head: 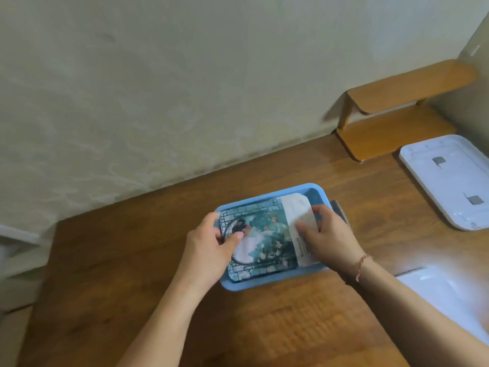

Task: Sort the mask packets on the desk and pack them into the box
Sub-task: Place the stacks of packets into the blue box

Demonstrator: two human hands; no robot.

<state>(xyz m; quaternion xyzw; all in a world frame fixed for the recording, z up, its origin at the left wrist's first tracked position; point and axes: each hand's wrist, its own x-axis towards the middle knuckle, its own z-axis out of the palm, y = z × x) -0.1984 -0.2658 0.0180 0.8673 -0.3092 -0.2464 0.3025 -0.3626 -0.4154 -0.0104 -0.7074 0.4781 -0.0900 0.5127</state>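
A light blue plastic box (267, 199) sits in the middle of the wooden desk (132, 260). Inside it lies a mask packet (264, 234) printed with a teal lattice pattern and figures, with a white strip on its right end. My left hand (211, 245) grips the packet's left end, thumb on top. My right hand (328, 234) holds the white right end, fingers curled over its edge. Anything beneath the top packet is hidden.
A white lid or tray (447, 178) lies upside down at the right of the desk. A small wooden two-tier shelf (391, 115) stands against the wall at the back right. Another white object (436, 295) lies near my right forearm.
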